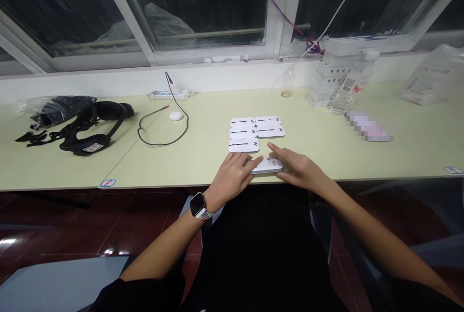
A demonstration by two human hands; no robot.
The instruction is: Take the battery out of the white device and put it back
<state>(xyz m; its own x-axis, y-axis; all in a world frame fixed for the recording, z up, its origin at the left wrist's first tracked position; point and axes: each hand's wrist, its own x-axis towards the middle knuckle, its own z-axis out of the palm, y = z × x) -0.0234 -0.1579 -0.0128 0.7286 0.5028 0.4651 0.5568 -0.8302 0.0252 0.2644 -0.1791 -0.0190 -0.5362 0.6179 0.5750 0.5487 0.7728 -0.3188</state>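
Left grip (232, 173) holds card stack (266, 165) near table edge (145, 186).

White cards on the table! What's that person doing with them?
A person has both hands at a thick white piece by the table's near edge: the left hand touches its left part, the right hand is around its right end. Beyond it lie five white cards, three on the left, two on the right.
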